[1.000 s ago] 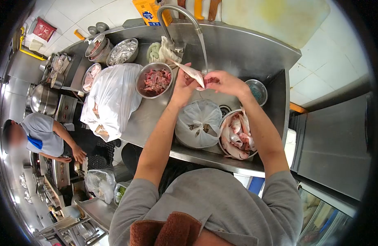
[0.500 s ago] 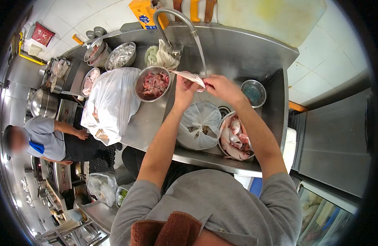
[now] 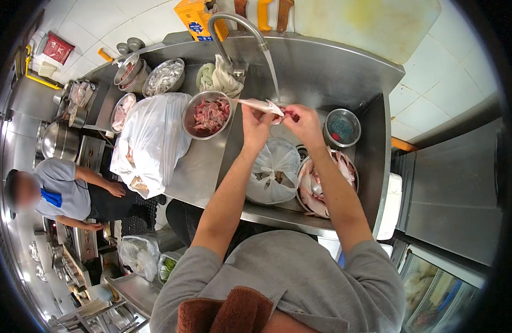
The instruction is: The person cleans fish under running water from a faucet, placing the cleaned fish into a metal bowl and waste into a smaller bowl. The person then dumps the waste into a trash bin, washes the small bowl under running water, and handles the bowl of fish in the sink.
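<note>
Over the sink, my left hand (image 3: 257,123) is closed around a pale fish (image 3: 261,105), its tail pointing left over the bowl of reddish scraps (image 3: 210,115). My right hand (image 3: 303,121) pinches something reddish at the fish's head end; its exact form is too small to tell. Water runs from the faucet (image 3: 238,21) just behind the fish. Below my hands are a bowl covered by a clear plastic bag (image 3: 273,171) and a bowl of pinkish fish (image 3: 313,191), partly hidden by my right forearm.
A metal bowl (image 3: 342,127) with a teal scrubber and a red bit is at the sink's right. A large white bag (image 3: 153,139), a cloth (image 3: 222,80) and more bowls (image 3: 163,77) line the left counter. Another person (image 3: 64,188) stands at far left.
My right hand has moved slightly right and down, drawing reddish matter at the fish's head. A red bit now shows in the scrubber bowl. The other person's arms have shifted.
</note>
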Available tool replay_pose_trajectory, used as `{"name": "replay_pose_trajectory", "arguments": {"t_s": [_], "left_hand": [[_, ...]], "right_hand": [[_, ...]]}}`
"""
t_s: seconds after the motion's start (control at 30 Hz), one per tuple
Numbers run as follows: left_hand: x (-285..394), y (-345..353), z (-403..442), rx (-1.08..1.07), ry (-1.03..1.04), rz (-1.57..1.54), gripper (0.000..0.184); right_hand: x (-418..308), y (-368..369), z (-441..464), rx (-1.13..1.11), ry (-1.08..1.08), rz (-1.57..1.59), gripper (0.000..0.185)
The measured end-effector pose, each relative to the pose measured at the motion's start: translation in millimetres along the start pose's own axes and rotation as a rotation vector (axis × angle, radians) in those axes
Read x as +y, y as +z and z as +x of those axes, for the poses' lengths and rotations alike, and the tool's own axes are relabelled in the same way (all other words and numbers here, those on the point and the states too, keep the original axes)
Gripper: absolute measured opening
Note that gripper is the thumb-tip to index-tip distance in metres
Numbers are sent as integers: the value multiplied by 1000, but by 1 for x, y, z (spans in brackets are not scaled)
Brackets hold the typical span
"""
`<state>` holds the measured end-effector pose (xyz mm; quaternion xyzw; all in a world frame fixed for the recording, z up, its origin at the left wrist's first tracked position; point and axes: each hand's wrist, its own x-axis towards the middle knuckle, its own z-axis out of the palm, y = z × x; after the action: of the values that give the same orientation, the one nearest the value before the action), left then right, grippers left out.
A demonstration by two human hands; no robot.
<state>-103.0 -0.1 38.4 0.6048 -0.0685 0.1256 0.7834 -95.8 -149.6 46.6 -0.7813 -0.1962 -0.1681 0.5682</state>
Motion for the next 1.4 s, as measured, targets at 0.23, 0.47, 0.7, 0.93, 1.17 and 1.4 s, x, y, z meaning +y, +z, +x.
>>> {"name": "replay_pose_trajectory", "arguments": {"t_s": [0.23, 0.47, 0.7, 0.93, 1.17, 1.4], "left_hand": [[-6, 14, 0, 232, 86, 258, 41], [0, 24, -1, 425, 121, 533, 37], [-15, 20, -3, 413, 285, 588, 32], [-17, 0, -13, 375, 436, 967, 28], [-16, -23, 6, 291, 58, 227, 59], [-23, -11, 8, 158, -197, -116, 46]], "right_hand": [[6, 19, -3, 243, 62, -57, 14], [13, 33, -5, 334, 257, -42, 14], [5, 45, -7, 344, 520, 181, 14], [55, 84, -17, 294, 499, 121, 10], [55, 57, -19, 46, 390, 423, 11], [25, 28, -13, 101, 391, 639, 15]]}}
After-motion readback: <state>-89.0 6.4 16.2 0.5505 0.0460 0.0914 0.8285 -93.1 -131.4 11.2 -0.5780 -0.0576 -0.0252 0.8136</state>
